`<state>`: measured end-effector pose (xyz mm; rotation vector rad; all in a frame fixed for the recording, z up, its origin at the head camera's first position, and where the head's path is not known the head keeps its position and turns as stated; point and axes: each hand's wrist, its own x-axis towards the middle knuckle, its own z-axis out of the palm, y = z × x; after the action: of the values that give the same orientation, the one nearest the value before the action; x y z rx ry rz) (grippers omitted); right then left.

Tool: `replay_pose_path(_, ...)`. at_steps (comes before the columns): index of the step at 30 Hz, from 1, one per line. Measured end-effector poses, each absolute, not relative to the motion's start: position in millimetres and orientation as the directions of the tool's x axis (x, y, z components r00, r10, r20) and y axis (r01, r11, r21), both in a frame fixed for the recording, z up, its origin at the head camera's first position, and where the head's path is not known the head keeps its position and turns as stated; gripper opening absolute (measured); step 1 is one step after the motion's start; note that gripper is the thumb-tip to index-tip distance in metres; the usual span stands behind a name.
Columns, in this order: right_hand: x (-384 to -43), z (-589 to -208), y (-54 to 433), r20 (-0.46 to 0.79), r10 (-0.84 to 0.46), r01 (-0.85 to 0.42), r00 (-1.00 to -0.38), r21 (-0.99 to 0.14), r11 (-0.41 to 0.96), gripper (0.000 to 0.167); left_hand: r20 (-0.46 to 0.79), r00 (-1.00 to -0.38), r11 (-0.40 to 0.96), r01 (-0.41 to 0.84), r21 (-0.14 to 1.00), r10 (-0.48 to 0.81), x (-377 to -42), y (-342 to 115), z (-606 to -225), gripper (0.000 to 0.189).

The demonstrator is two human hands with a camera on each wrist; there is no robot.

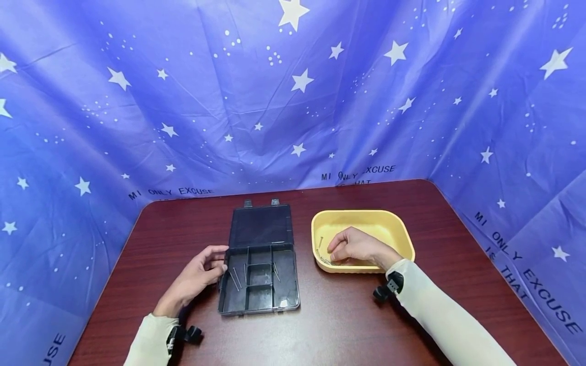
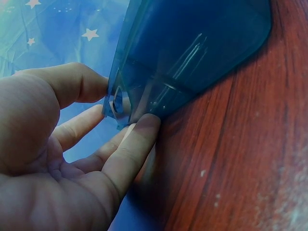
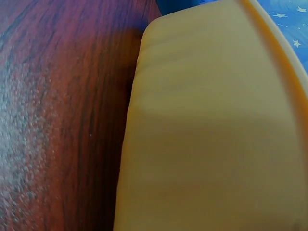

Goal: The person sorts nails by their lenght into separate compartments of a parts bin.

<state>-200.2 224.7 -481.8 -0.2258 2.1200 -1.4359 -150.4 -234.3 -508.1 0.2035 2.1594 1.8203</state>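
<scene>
A dark see-through compartment box (image 1: pixel 260 300) lies on the table with its lid (image 1: pixel 261 226) folded back. My left hand (image 1: pixel 201 277) grips the box's left edge, and the left wrist view shows its thumb and fingers (image 2: pixel 139 139) on either side of a corner by a latch. Thin nails (image 1: pixel 236 278) lie in the left compartment, and more show in the middle and right ones. Inside a yellow bin (image 1: pixel 398 229), my right hand (image 1: pixel 359 246) reaches down with bent fingers among loose nails (image 1: pixel 321 242). Whether its fingertips pinch a nail is hidden.
The bin stands to the right of the box on a reddish-brown wooden table (image 1: pixel 293 335). A blue curtain with white stars (image 1: pixel 256 101) hangs around the table's back and sides. In the right wrist view, the bin's outer wall (image 3: pixel 216 120) fills most of the picture.
</scene>
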Motion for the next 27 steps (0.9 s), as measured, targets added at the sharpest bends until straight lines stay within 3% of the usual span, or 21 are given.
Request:
replay_pose_path(18,-198.2,-482.6,227.2,-0.378,-0.503,0.144,-0.777,-0.885,0.443,0.024,-0.155,-0.942,0.199,-0.098,0.975,0.299,-150.8,-234.5,-507.4,0.055)
replay_pose_path(27,-201.1,-483.0,230.6,-0.356,-0.581,0.045,-0.732,-0.876,0.48,0.023,-0.156,-0.939,0.198,-0.098,0.975,0.305,-150.5,-234.4,-505.8,0.057)
